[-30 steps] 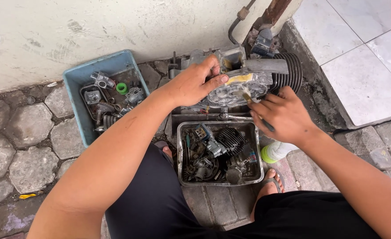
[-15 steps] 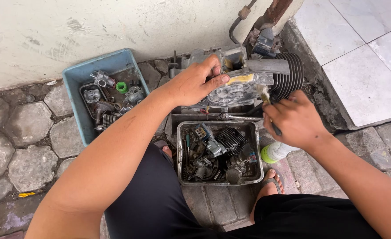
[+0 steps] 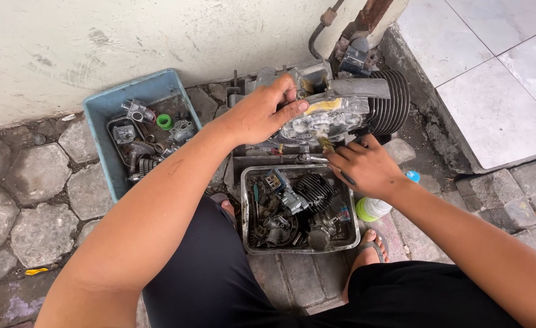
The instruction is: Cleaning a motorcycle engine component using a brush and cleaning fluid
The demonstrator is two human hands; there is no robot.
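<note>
A greasy motorcycle engine (image 3: 347, 103) with black cooling fins sits on the ground against the wall. My left hand (image 3: 262, 112) presses flat on top of its silver crankcase cover. My right hand (image 3: 365, 164) is closed around a thin dark-handled tool whose yellowish tip touches the lower edge of the cover. Just below the engine stands a metal tray (image 3: 247, 234) full of dark engine parts, between my knees.
A blue plastic tub (image 3: 104, 109) with small parts and a green ring stands to the left. A green-and-white bottle (image 3: 374, 206) lies beside my right foot. A rusty pipe and hose rise behind the engine. White floor tiles lie on the right, cobblestones on the left.
My right hand has dropped lower and moved left along the engine's lower edge with the tool. My left hand stays on the cover.
</note>
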